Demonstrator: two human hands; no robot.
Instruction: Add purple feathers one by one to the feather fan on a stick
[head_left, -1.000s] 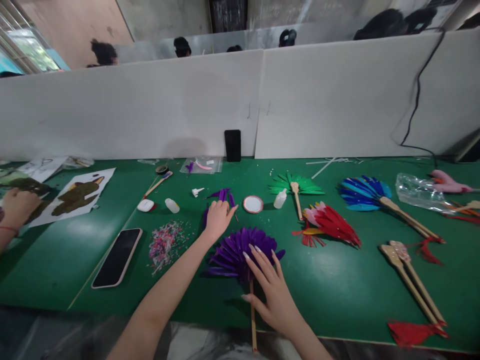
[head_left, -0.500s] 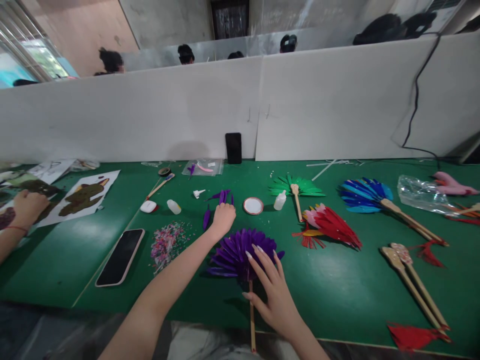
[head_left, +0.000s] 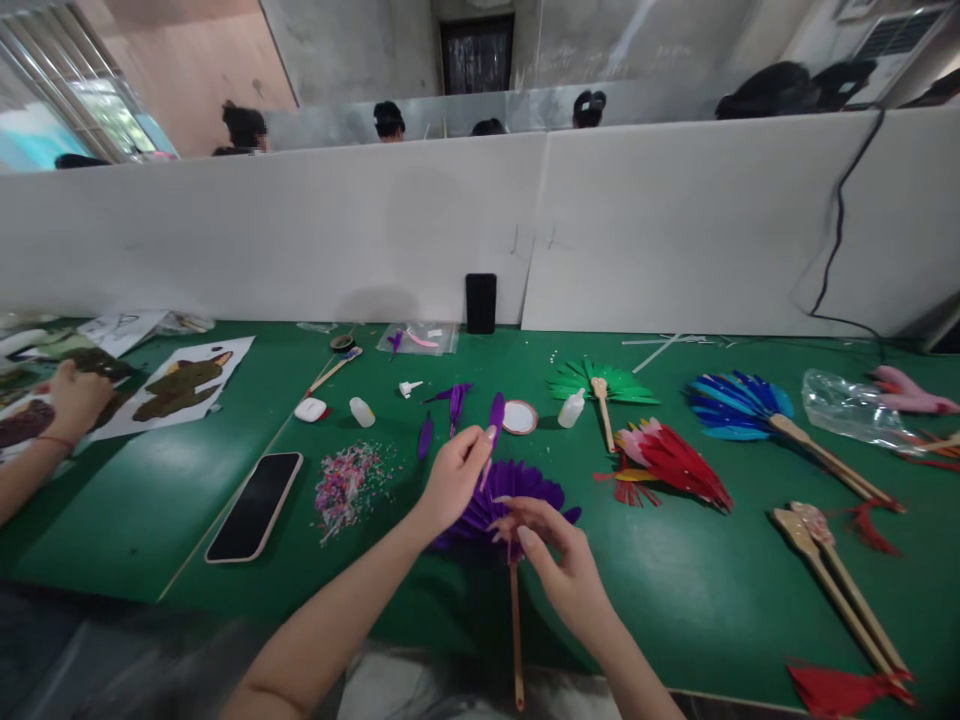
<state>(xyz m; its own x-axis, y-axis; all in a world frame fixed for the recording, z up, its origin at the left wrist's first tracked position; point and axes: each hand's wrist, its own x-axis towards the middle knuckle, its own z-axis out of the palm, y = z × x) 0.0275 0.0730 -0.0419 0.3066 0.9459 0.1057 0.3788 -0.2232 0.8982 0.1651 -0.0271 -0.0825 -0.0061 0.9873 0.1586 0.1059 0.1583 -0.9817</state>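
Note:
Pinched between the thumb and fingers of my left hand (head_left: 455, 478) is a purple feather (head_left: 497, 412), held upright above the fan. The purple feather fan (head_left: 544, 487) lies in front of me with its wooden handle (head_left: 516, 630) pointing my way. Over the fan's base hovers my right hand (head_left: 553, 548), its fingers bent and apart; I see nothing in them. Beyond my left hand lie a small bunch of purple feathers (head_left: 456, 402) and a single loose purple feather (head_left: 425, 436). A round white lid (head_left: 520, 417) is just behind the held feather.
Small glue bottle (head_left: 571, 408), green fan (head_left: 604, 384), folded red fan (head_left: 679, 465) and blue fan (head_left: 739, 405) lie to the right, with wooden handles (head_left: 840, 580) nearer. Left are a phone (head_left: 255, 508), coloured bits (head_left: 351, 487) and another person's hand (head_left: 77, 400). A white partition (head_left: 300, 235) stands behind.
My left hand has come back from the bunch of feathers with one purple feather. My right hand has lifted from lying spread on the fan, and its fingers have bent. The view has shifted slightly.

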